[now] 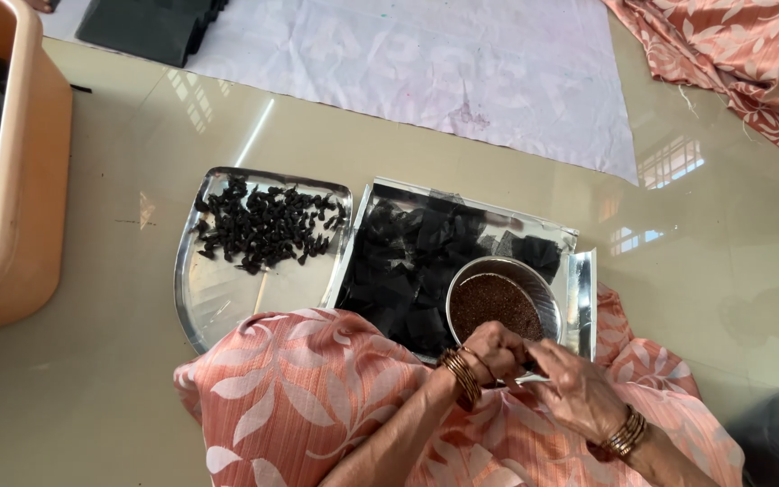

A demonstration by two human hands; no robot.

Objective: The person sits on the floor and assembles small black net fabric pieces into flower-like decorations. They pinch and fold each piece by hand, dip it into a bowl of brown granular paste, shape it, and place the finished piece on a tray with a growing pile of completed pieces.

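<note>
Head view: both hands meet at the lower middle of the frame, just below a steel bowl filled with fine reddish-brown grains. The left hand, with bangles at the wrist, is curled with fingertips pinched together; the right hand, also bangled, reaches in from the lower right so its fingertips touch the left's. Something small and dark sits between the fingers, but what it is cannot be told. The bowl rests on a rectangular steel tray heaped with black squares, at the centre of the frame. Touching this tray's left edge is a rounded steel tray holding a pile of small black twisted pieces. A peach floral cloth covers the person's lap at the bottom. A peach tub stands at the left edge, and a white sheet lies across the top.
</note>
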